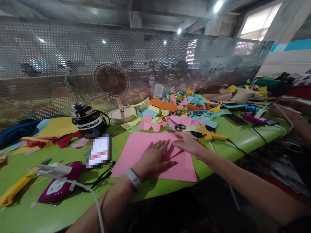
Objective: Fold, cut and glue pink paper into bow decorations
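Note:
My left hand lies flat on a large pink sheet of paper, its fingers stretched out and a pale band round the wrist. At the sheet's upper right, my right hand rests with bent fingers drawn together. Whatever they pinch, if anything, is too small to make out. Just beyond that hand lie black-handled scissors on pink paper scraps. A yellow glue gun with a black cord lies to its right.
A small fan and a black bottle stand behind the sheet. Cut paper is heaped at the back. On the left are a phone, a purple power strip and a yellow-handled tool. Another person's hand is at right.

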{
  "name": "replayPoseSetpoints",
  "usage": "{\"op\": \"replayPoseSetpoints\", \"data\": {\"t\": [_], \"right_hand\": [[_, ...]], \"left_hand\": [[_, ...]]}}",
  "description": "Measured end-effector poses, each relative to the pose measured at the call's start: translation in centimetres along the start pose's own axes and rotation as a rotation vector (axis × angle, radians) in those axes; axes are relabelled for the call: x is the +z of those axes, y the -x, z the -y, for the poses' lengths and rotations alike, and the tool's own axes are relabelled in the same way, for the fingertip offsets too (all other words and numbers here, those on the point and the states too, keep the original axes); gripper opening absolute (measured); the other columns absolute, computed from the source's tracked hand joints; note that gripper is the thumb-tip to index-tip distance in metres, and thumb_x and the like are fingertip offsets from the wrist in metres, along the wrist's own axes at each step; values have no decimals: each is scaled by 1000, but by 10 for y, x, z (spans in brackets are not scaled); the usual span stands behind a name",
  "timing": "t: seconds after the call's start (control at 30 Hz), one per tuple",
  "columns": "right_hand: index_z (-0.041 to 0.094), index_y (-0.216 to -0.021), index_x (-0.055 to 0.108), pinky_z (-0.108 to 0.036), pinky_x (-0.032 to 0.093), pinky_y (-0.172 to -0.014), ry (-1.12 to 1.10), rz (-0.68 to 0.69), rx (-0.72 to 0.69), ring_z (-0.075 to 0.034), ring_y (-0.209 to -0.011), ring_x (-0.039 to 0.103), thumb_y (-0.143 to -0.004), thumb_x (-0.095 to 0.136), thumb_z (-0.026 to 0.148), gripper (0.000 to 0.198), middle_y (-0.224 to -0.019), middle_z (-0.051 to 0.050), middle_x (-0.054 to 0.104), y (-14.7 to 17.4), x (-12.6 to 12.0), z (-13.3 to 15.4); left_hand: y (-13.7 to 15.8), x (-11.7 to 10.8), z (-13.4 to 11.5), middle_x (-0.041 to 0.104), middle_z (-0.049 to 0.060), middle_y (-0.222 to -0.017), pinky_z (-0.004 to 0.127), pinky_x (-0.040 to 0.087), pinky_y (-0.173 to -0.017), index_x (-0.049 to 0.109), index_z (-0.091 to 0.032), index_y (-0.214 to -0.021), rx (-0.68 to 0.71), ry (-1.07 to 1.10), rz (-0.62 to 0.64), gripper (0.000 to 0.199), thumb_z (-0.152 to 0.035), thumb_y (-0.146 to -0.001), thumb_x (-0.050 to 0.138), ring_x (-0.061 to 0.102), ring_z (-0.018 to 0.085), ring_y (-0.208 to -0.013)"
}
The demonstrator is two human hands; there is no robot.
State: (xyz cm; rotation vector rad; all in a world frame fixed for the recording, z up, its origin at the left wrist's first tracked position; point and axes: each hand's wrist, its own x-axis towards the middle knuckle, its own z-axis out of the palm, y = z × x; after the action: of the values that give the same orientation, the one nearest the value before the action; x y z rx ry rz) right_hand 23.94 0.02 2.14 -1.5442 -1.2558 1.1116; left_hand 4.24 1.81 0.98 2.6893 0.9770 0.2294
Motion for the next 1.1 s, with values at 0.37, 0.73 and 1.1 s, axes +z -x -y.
{"op": "replayPoseSetpoints", "data": {"t": [0.37,0.73,1.1], "right_hand": [[18,-91,70,-37,52,-87,-234,21,-195,-19,-90,65,-64,73,26,28,-94,-6,71,10,-6,22],[17,-81,71,-33,53,-75,-111,56,-302,-18,-83,66,-69,65,24,16,-87,-6,73,16,2,13],[19,-96,68,-34,54,-80,-72,127,-439,-19,-88,66,-81,55,24,21,-96,-7,71,53,34,11]], "left_hand": [[0,-22,9,75,9,-91,31,50,-74,68,-22,-112,-37,105,-168,31,-32,-94,44,69,22,-81],[29,-102,49,73,5,-75,23,50,-55,72,-15,-82,-428,1210,-485,40,-48,-61,82,63,15,-59],[28,-53,28,75,6,-85,27,53,-64,74,-16,-89,-209,728,-808,39,-53,-78,66,67,19,-73]]}}
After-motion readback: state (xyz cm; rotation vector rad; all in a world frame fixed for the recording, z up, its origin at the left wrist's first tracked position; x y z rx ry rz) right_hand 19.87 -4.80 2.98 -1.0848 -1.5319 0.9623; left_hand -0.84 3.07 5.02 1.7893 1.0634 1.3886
